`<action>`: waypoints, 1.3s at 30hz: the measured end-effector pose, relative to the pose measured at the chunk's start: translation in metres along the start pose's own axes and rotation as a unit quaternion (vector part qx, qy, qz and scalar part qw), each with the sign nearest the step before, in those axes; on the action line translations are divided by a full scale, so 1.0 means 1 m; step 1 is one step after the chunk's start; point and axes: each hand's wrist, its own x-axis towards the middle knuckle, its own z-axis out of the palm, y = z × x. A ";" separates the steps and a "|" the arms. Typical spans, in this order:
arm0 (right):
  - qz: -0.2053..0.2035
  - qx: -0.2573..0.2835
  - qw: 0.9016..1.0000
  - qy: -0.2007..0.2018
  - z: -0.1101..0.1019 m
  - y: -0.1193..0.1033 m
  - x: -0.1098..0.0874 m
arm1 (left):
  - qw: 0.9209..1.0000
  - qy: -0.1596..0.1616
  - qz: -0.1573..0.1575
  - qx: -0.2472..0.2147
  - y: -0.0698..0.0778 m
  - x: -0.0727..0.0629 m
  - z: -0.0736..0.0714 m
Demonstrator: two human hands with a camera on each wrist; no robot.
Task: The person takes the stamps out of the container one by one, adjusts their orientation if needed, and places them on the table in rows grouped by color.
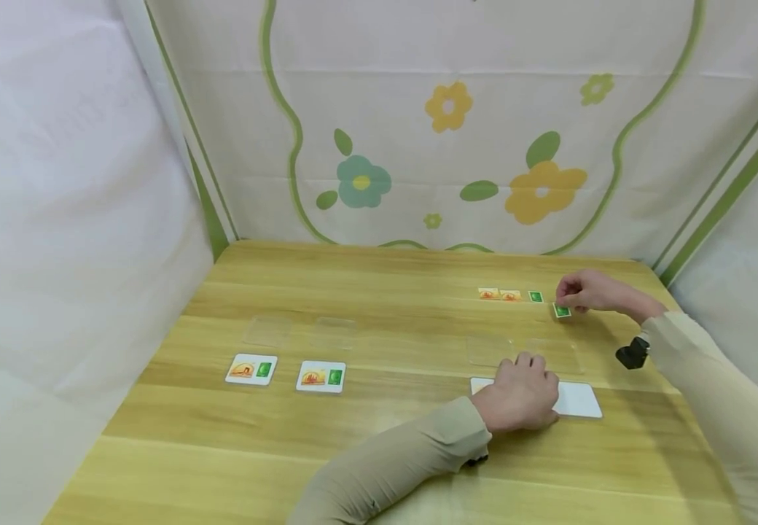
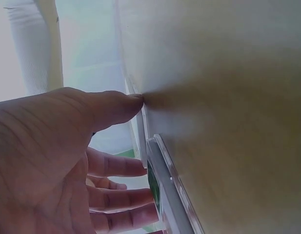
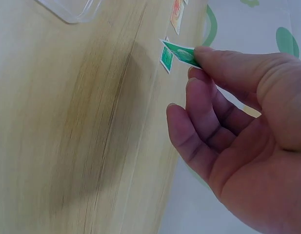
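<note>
1. Two picture cards (image 1: 251,370) lie on the left of the desk (image 1: 221,452), each bearing one orange and one green picture; this pair is judged complete, though whether the pictures are printed or laid on cannot be told.
2. A white card surface (image 1: 579,399) at the right is partly covered by the left hand (image 1: 525,394); blank white is shown on one side and a little orange on the other, so this part is judged unfinished.
3. No grip is made by the left hand: its fingers are laid on the card surface, with the thumb at an edge.
4. A small green piece (image 1: 562,312) is pinched between thumb and forefinger of the right hand (image 1: 590,292), beyond the white surface.
5. Two orange pieces (image 1: 499,295) and a second green piece (image 1: 536,297) are left loose in a row nearby, apparently unplaced.
6. The pieces are thin, flat and white-bordered; the cards are smooth, stiff and round-cornered.
7. Clear plastic trays (image 1: 267,331) are set behind the cards, and the desk is marked by streaky wood grain.
</note>
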 end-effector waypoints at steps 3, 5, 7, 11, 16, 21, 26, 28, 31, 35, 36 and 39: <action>0.005 -0.006 1.000 0.005 0.000 0.002 0.004 | 1.000 -0.001 -0.001 0.001 0.001 0.000 0.000; 0.007 -0.006 1.000 0.007 0.000 0.003 0.006 | 1.000 -0.004 -0.002 0.002 0.002 0.000 0.000; 0.007 -0.008 1.000 0.011 -0.001 0.006 0.007 | 1.000 -0.007 0.000 0.004 0.003 0.001 0.000; 0.003 -0.009 1.000 0.015 -0.003 0.012 0.009 | 1.000 -0.005 0.000 0.009 0.005 0.001 -0.001; 0.001 -0.008 1.000 0.014 -0.005 0.013 0.011 | 1.000 -0.004 -0.004 0.003 0.007 0.001 0.000; 0.009 -0.010 1.000 0.003 -0.009 0.010 0.015 | 1.000 -0.002 -0.001 0.003 0.008 0.001 0.001; 0.003 -0.035 0.999 0.007 -0.009 0.012 0.019 | 1.000 0.003 0.001 0.000 0.009 -0.001 0.001; 0.006 -0.046 0.999 0.009 -0.008 0.013 0.020 | 1.000 0.005 0.001 -0.001 0.009 -0.001 0.001; 0.008 -0.047 0.999 0.007 -0.007 0.014 0.023 | 1.000 0.007 0.002 0.001 0.008 -0.002 0.001; 0.012 -0.036 0.999 0.003 -0.007 0.017 0.026 | 1.000 0.009 0.002 0.002 0.008 -0.002 0.001; 0.012 -0.033 0.999 0.002 -0.007 0.018 0.026 | 1.000 0.009 0.002 0.002 0.008 -0.002 0.001; 0.016 -0.029 0.999 0.003 -0.006 0.021 0.028 | 1.000 0.010 0.002 0.002 0.008 -0.002 0.000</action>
